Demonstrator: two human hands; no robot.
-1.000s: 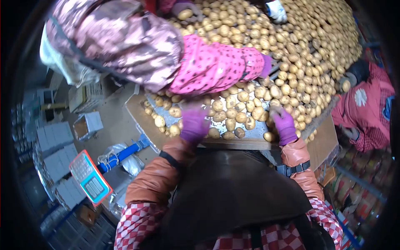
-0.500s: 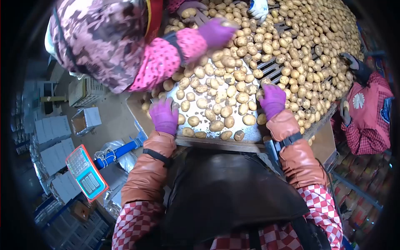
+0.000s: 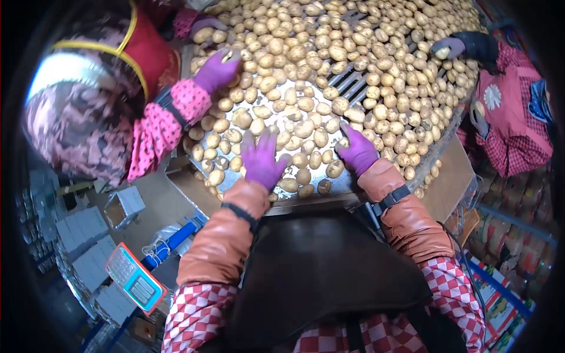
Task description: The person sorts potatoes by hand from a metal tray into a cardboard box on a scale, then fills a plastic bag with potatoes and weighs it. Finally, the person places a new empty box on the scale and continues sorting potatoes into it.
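Observation:
My left hand (image 3: pixel 265 159), in a purple glove, lies palm down over the potatoes on a pale metal plate (image 3: pixel 348 186). Its fingers are spread and touch potatoes near the middle. At the plate's right side, my right hand (image 3: pixel 358 152), also in a purple glove, has its forefinger and thumb bent around a potato (image 3: pixel 342 143); part of that potato is hidden by the glove. Loose potatoes (image 3: pixel 303 176) of mixed size, some with dark soil patches, lie between and in front of both hands.
Beyond the plate, a large heap of potatoes (image 3: pixel 406 88) covers slotted bars (image 3: pixel 352 85). A co-worker's purple-gloved hand (image 3: pixel 218 69) is at the left, another's grey-gloved hand (image 3: pixel 448 48) at the right. A scale display (image 3: pixel 136 278) and boxes (image 3: pixel 88 232) stand lower left.
My left hand has moved from the plate's left edge inward over the potatoes. My right hand has shifted slightly inward. The left co-worker's hand has drawn back left, and the camera view has shifted.

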